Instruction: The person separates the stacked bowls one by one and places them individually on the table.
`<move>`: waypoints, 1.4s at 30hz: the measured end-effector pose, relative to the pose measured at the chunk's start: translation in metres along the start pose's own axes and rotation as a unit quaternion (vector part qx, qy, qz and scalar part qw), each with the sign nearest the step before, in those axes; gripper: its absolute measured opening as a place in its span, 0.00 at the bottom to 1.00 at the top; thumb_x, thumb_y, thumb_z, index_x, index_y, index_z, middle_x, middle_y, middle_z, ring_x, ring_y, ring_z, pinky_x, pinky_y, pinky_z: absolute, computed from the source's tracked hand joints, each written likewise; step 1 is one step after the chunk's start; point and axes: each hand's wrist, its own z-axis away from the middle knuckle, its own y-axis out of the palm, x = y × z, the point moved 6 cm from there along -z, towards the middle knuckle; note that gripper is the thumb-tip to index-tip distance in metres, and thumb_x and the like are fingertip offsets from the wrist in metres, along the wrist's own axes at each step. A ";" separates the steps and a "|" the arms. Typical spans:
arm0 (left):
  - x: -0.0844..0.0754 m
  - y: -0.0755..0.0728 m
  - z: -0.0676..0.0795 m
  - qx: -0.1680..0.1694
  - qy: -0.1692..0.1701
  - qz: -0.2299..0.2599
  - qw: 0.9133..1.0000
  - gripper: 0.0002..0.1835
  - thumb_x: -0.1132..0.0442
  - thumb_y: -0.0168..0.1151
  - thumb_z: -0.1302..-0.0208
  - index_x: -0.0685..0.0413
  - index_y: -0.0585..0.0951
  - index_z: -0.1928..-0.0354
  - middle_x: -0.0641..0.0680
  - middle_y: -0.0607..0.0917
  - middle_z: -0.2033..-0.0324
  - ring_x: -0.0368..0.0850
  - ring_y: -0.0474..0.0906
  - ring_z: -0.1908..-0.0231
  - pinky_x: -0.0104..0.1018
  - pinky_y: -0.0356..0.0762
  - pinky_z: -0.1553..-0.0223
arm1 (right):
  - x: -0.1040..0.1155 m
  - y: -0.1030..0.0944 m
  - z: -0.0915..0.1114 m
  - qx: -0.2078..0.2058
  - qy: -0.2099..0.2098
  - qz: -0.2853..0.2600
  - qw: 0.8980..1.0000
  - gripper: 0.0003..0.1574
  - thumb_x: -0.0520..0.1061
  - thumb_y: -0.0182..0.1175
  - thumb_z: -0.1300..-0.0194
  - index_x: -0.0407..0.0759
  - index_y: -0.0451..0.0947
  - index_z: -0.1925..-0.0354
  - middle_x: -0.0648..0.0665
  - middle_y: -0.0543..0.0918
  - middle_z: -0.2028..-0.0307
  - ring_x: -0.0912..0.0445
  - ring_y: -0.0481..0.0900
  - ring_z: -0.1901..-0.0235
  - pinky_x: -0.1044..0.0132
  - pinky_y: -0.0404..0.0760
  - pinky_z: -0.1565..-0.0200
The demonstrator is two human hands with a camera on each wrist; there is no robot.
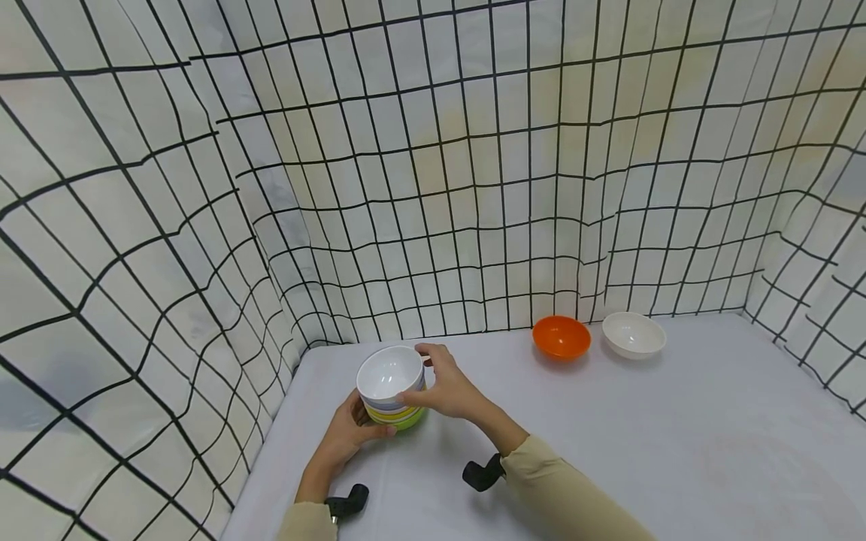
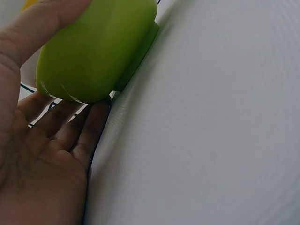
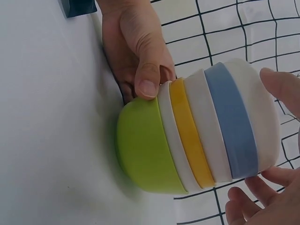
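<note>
A stack of nested bowls stands on the table's left side. Its lowest is a green bowl (image 3: 143,147); above it show a yellow bowl (image 3: 191,136), a blue bowl (image 3: 233,124) and white bands between them, with a white bowl (image 1: 389,373) on top. My left hand (image 1: 346,432) holds the green bowl low on its side, thumb in front and fingers curled behind. In the left wrist view, the green bowl (image 2: 98,51) rests at the table surface. With thumb and fingers on opposite sides of its rim, my right hand (image 1: 449,387) grips the top white bowl.
Toward the back of the white table (image 1: 609,436) sit an orange bowl (image 1: 561,338) and, just right of it, another white bowl (image 1: 634,336). White cloth walls with a black grid (image 1: 473,165) enclose the table behind and at both sides.
</note>
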 end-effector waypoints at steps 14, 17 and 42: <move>-0.003 0.000 0.002 -0.001 0.007 -0.018 1.000 0.53 0.63 0.83 0.52 0.45 0.63 0.25 0.54 0.72 0.27 0.56 0.66 0.25 0.50 0.64 0.22 | -0.005 0.008 -0.019 0.039 0.029 0.009 0.999 0.68 0.60 0.78 0.48 0.44 0.52 0.21 0.39 0.64 0.30 0.46 0.69 0.34 0.44 0.78 0.34; -0.001 0.000 0.001 -0.002 0.006 -0.012 1.000 0.53 0.64 0.83 0.53 0.45 0.63 0.25 0.54 0.72 0.27 0.56 0.66 0.25 0.50 0.64 0.22 | -0.005 0.010 -0.020 0.046 0.028 0.003 0.999 0.69 0.60 0.79 0.49 0.45 0.51 0.21 0.39 0.65 0.31 0.47 0.69 0.34 0.44 0.77 0.33; 0.002 -0.001 -0.001 0.000 -0.003 -0.004 1.000 0.54 0.64 0.83 0.54 0.42 0.63 0.25 0.52 0.70 0.26 0.54 0.63 0.24 0.50 0.62 0.21 | -0.004 0.015 -0.020 0.029 0.025 -0.012 0.999 0.73 0.57 0.83 0.53 0.46 0.50 0.21 0.41 0.65 0.31 0.47 0.67 0.33 0.44 0.77 0.34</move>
